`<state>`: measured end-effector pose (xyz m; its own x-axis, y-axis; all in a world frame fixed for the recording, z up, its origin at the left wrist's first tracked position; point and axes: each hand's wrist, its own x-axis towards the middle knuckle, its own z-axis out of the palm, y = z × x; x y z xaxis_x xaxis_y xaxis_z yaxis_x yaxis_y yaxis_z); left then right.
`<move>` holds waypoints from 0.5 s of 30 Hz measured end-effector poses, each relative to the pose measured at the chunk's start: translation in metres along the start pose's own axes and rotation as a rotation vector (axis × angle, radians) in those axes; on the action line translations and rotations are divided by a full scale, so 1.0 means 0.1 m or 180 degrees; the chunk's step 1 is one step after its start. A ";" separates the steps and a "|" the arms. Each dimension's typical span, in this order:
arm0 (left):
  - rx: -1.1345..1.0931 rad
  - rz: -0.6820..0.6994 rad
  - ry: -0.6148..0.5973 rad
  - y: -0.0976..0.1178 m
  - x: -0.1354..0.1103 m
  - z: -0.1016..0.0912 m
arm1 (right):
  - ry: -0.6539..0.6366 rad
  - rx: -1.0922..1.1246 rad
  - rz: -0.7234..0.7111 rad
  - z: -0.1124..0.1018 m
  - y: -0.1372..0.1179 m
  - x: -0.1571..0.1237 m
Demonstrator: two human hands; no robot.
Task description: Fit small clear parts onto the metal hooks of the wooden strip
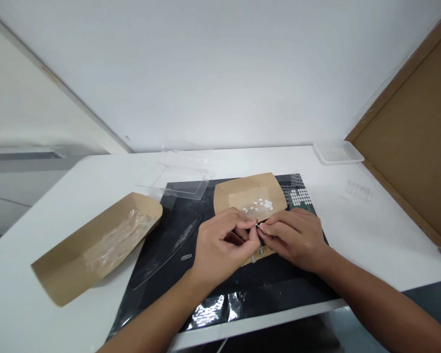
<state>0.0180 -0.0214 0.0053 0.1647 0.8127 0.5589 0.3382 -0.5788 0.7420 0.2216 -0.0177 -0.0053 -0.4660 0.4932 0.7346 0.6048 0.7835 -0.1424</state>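
Head view: tiny part (pixel 257 224) at the fingertips, above black mat (pixel 169 235). Left hand (pixel 224 240) and right hand (pixel 297 238): fingers of both clamped on it. Step looks like 2-handed fine handling; next move calls for steady pinch. Direction, long axis: too small to tell. Paper tray (pixel 226 193) just beyond, white pieces (pixel 267 204) inside.

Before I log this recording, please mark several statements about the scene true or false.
1. The left hand and right hand hold a small piece between them. True.
2. The long brown tray holds clear plastic film. True.
3. Loose white pieces lie in the long brown tray. False: they lie in the short brown tray.
4. A clear container stands at the far left of the table. False: it stands at the back right.
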 end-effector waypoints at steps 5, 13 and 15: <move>0.0134 0.0242 0.0096 -0.01 0.00 0.00 | 0.0005 -0.0049 -0.0045 -0.01 -0.01 0.01; 0.0359 0.0339 0.0149 0.00 -0.01 0.02 | -0.0070 0.0028 0.0007 -0.01 -0.01 0.01; 0.0414 0.0325 0.0168 0.01 -0.01 0.03 | -0.0097 0.0082 0.0043 0.00 -0.02 0.01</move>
<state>0.0207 -0.0226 0.0050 0.1565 0.7436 0.6500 0.4398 -0.6418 0.6282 0.2204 -0.0185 -0.0039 -0.4775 0.5148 0.7120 0.5945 0.7860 -0.1696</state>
